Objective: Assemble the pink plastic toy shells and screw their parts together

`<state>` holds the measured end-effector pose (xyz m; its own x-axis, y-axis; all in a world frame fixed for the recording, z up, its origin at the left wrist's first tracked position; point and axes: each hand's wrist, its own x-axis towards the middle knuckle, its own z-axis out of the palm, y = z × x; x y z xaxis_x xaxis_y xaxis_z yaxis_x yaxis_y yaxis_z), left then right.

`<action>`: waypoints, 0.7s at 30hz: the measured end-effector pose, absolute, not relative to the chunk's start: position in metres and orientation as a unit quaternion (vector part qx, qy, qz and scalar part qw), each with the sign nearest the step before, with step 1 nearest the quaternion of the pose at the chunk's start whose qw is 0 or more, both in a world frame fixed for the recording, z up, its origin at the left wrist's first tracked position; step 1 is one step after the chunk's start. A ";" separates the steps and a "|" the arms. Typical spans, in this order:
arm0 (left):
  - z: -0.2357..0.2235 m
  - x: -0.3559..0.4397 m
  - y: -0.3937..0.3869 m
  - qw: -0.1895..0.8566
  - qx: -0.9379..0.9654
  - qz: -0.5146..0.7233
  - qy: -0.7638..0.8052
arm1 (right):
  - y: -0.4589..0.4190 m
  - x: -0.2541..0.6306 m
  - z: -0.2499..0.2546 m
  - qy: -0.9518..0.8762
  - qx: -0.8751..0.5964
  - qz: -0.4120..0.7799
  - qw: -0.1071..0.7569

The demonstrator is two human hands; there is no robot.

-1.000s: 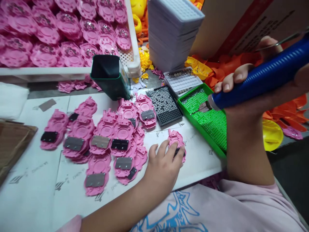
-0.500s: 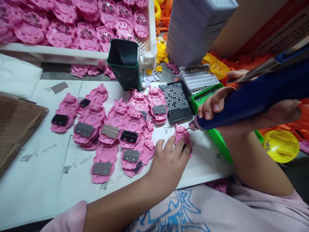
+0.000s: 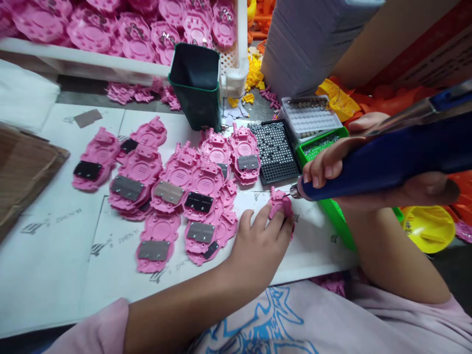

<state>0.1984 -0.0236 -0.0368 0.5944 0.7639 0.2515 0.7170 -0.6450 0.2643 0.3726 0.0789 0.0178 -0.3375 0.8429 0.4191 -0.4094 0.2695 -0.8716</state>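
My right hand [image 3: 332, 167] is wrapped round a blue electric screwdriver [image 3: 387, 157]. The screwdriver's thin bit meets the upper edge of a pink plastic shell [image 3: 279, 200] lying on the white-covered table. My left hand [image 3: 260, 236] holds that shell down, its fingers covering most of the lower part. Left of it several similar pink shells [image 3: 208, 182] lie overlapping, with grey, black or tan plates screwed to them. A black perforated tray [image 3: 278, 155] filled with small screws is just beyond the shell I hold.
A tall dark green bin [image 3: 195, 88] stands behind the shells. A white crate [image 3: 110, 64] of pink parts is at the back left. Right of the screw tray are a green tray [image 3: 341, 226], a white tray [image 3: 311, 118] and a yellow bowl [image 3: 429, 228]. Cardboard [image 3: 29, 169] lies at the left.
The view has shifted slightly, so the table things sit a little higher in it. Both hands keep the same hold, and the bit stays at the shell's upper edge.
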 end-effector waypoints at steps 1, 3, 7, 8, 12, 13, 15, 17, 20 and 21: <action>-0.037 0.199 -0.024 0.069 0.891 0.171 0.415 | 0.078 0.371 0.019 -0.593 -0.182 0.568 0.540; -0.036 0.199 -0.024 0.072 0.895 0.162 0.410 | 0.075 0.368 0.021 -0.618 -0.166 0.557 0.530; -0.035 0.198 -0.022 0.076 0.899 0.157 0.401 | 0.072 0.364 0.024 -0.634 -0.174 0.536 0.529; -0.036 0.198 -0.022 0.078 0.901 0.156 0.398 | 0.072 0.363 0.023 -0.636 -0.177 0.538 0.525; -0.036 0.198 -0.020 0.080 0.902 0.150 0.397 | 0.075 0.360 0.016 -0.620 -0.159 0.565 0.521; -0.036 0.198 -0.020 0.076 0.901 0.153 0.398 | 0.077 0.359 0.014 -0.616 -0.152 0.571 0.521; -0.038 0.198 -0.020 0.066 0.899 0.165 0.399 | 0.081 0.360 0.010 -0.611 -0.137 0.573 0.529; -0.039 0.198 -0.020 0.060 0.897 0.180 0.400 | 0.085 0.365 0.011 -0.605 -0.121 0.569 0.544; -0.040 0.198 -0.020 0.056 0.893 0.196 0.402 | 0.089 0.384 0.025 -0.591 -0.107 0.558 0.572; -0.039 0.197 -0.020 0.057 0.893 0.197 0.401 | 0.089 0.392 0.032 -0.583 -0.121 0.544 0.591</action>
